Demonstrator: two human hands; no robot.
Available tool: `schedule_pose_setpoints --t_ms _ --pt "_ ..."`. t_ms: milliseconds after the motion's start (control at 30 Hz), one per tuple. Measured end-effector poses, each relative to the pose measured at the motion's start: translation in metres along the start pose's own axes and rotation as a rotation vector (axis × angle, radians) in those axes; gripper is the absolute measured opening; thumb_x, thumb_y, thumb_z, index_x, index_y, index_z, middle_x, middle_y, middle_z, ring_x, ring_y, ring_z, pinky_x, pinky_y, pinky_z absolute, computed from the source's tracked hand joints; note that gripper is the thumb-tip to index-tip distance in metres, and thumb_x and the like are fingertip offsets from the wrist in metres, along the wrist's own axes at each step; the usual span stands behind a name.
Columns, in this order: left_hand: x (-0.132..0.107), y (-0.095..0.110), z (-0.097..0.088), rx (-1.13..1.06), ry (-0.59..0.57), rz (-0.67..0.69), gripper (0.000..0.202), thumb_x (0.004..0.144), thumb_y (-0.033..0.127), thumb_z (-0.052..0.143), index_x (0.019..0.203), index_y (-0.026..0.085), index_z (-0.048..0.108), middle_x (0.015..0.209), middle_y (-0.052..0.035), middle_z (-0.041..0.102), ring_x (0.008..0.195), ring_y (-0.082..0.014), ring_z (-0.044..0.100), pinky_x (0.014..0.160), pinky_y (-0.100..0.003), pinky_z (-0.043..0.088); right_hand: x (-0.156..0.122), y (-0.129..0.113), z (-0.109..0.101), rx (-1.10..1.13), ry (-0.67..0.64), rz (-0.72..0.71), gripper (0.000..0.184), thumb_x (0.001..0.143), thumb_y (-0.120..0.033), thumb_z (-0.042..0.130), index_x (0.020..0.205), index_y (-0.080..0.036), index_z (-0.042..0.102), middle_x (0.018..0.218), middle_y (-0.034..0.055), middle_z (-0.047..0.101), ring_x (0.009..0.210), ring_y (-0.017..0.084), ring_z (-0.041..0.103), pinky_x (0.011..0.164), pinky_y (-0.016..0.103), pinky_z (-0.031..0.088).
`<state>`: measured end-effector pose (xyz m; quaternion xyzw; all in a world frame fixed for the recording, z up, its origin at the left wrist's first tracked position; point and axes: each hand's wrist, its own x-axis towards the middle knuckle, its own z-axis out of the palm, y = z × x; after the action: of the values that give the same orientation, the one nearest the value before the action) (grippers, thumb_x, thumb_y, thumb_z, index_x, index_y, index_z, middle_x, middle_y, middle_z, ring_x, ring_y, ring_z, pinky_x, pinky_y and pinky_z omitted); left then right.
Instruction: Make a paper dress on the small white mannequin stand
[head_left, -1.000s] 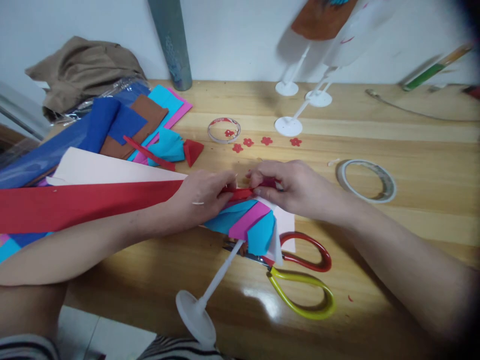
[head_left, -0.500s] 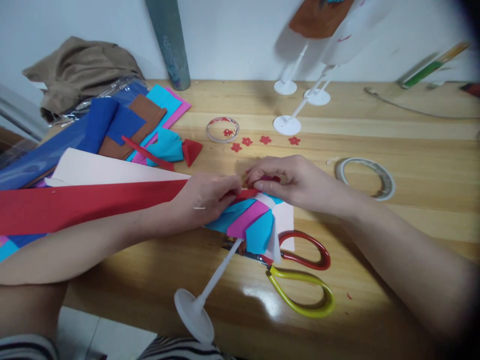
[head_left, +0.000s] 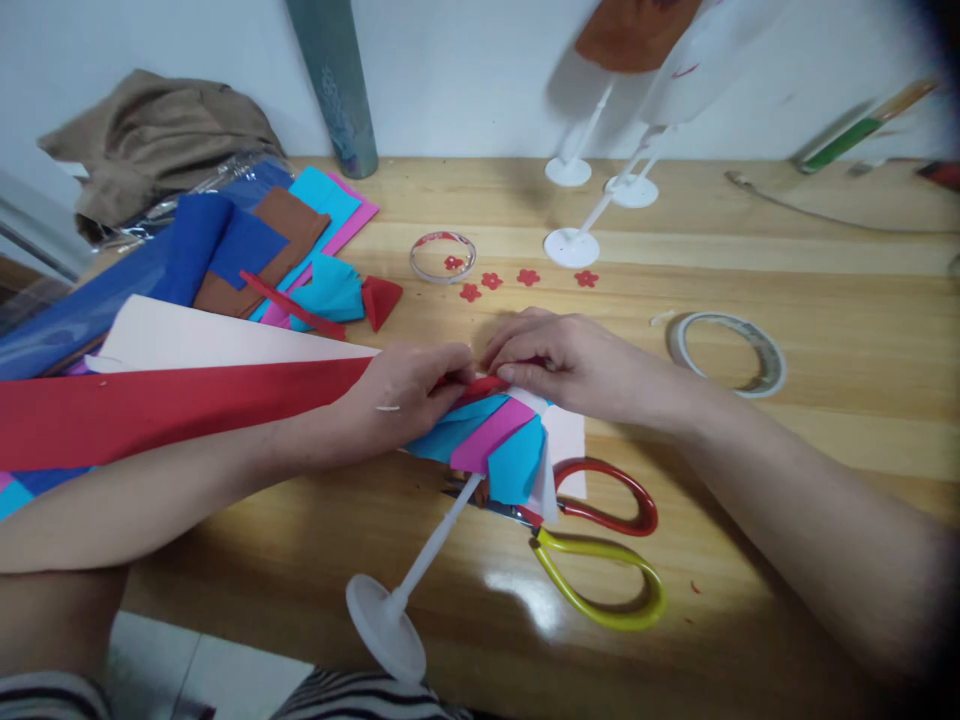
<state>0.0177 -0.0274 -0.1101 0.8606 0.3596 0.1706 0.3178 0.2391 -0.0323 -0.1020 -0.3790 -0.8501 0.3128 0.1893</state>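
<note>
My left hand (head_left: 409, 388) and my right hand (head_left: 566, 362) meet over a small figure dressed in blue and pink paper pieces (head_left: 499, 440). Both hands pinch a thin red paper strip (head_left: 484, 386) lying across the top of those pieces. The figure sits on a white plastic stand (head_left: 405, 590) that lies tilted toward me, its round base over the table's front edge. A long red paper sheet (head_left: 172, 405) runs left from under my left hand, with a pale pink sheet (head_left: 202, 340) behind it.
Scissors with red and yellow handles (head_left: 600, 555) lie just below the figure. A tape roll (head_left: 727, 353) is right, a clear ring (head_left: 444, 256) and small red paper flowers (head_left: 528, 277) behind. Coloured sheets (head_left: 247, 245) pile left; other white stands (head_left: 574, 245) and a grey tube (head_left: 337, 90) stand at the wall.
My right hand has slid slightly left along the red strip toward my left hand. The rest has only shifted with the camera.
</note>
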Motion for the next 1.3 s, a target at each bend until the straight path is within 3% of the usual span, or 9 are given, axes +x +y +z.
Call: schedule_pose_setpoints --t_ms 433,867,1167,1300 --pt "-0.002 0.0026 -0.0016 0.04 -0.029 -0.015 0.01 0.089 0.01 0.06 0.087 0.013 0.068 0.074 0.0014 0.068 0.066 -0.0103 0.058 0.064 -0.021 0.045 0.0013 -0.0037 0.0007 -0.002 -0.026 0.07 0.021 0.087 -0.019 0.052 0.068 -0.02 0.061 0.087 0.0087 0.072 0.08 0.02 0.062 0.071 0.034 0.048" --pt "-0.0018 0.0047 -0.0028 0.108 -0.062 0.003 0.016 0.084 0.005 0.057 0.086 0.016 0.068 0.079 -0.0004 0.072 0.07 -0.0126 0.063 0.067 -0.023 0.047 -0.0006 -0.004 0.0022 0.049 0.009 0.116 0.016 0.081 -0.012 0.054 0.067 -0.019 0.055 0.081 0.0035 0.068 0.071 0.015 0.057 0.067 0.028 0.042" --pt "-0.0025 0.0 0.0004 -0.04 -0.006 -0.074 0.016 0.08 0.003 0.057 0.084 0.013 0.068 0.07 0.0037 0.065 0.061 -0.0082 0.055 0.06 -0.019 0.042 0.0009 -0.0056 0.0028 0.024 0.01 0.08 0.02 0.084 -0.012 0.053 0.065 -0.02 0.053 0.075 0.0028 0.063 0.07 0.015 0.054 0.066 0.028 0.039" --pt "-0.0043 -0.002 0.0008 -0.108 0.011 -0.073 0.016 0.08 0.005 0.056 0.085 0.015 0.068 0.076 0.0022 0.069 0.068 -0.01 0.06 0.064 -0.02 0.045 -0.0002 -0.0026 0.0011 0.009 0.003 0.028 0.018 0.087 -0.015 0.055 0.069 -0.019 0.058 0.075 0.0032 0.062 0.072 0.015 0.055 0.067 0.029 0.041"
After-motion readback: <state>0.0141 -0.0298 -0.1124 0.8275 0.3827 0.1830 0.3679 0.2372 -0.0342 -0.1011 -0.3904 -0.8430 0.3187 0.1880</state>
